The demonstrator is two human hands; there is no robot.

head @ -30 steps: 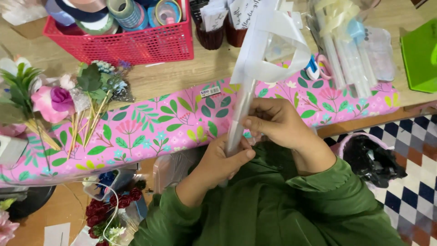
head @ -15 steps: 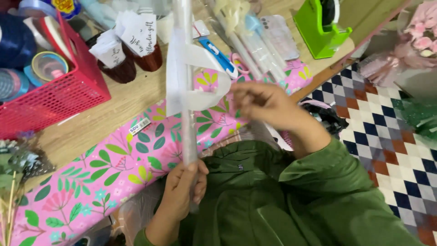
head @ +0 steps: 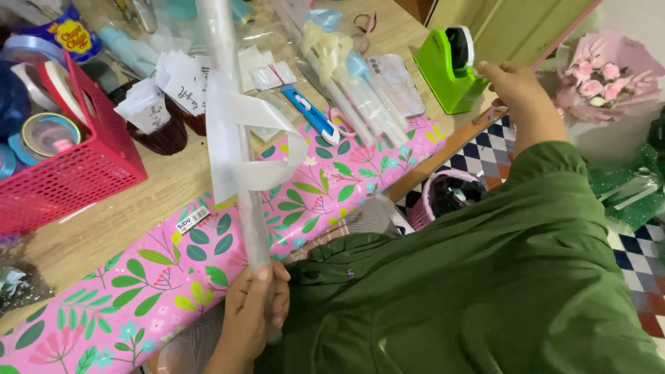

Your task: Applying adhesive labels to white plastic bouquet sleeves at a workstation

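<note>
The left hand [head: 255, 315] is clenched around the lower end of a slim tube of clear cellophane [head: 239, 138], its grip closed with the fingers wrapped over the glossy, crinkled film. The tube rises steeply from that fist, leaning slightly left toward the top of the view. A wide white ribbon [head: 253, 142], smooth and papery, loops loosely around the tube about halfway up, well above the grip.

The right hand [head: 509, 79] is stretched out to the far right, its fingertips touching the blocky lime-green tape dispenser [head: 450, 69] by the black roll; whether that grip is pinching the tape or only resting there cannot be told.

Under the tube a roll of pink wrapping paper [head: 159, 277] printed with green leaves lies across the pale wooden surface [head: 125, 208]. A red plastic mesh basket [head: 76, 173] of tape rolls stands at left, and a blue cutter [head: 309, 114] lies beyond the paper.
</note>
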